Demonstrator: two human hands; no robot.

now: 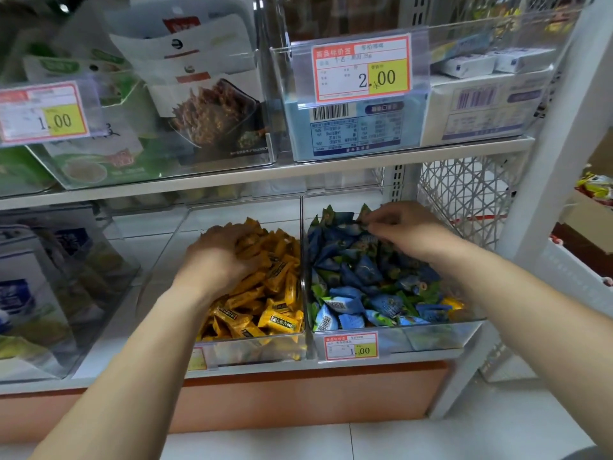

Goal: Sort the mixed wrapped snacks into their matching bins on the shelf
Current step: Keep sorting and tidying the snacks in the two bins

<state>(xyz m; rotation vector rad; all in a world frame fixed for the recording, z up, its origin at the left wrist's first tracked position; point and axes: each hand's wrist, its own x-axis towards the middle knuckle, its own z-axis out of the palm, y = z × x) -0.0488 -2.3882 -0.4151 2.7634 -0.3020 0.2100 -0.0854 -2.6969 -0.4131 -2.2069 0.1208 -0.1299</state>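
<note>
Two clear bins sit side by side on the lower shelf. The left bin (252,346) holds yellow wrapped snacks (265,293). The right bin (431,336) holds blue and green triangular wrapped snacks (358,277), plus one yellow snack (452,303) lying at its front right. My left hand (219,254) rests palm down on the yellow pile with fingers curled into the wrappers. My right hand (404,227) reaches into the back of the right bin, its fingertips pinching a blue-green snack (365,215).
A white shelf board (298,175) runs just above the bins, carrying clear bins of bagged and boxed goods with price tags. Another clear bin with boxes (49,293) stands at the left. A white upright post (544,180) and wire mesh border the right.
</note>
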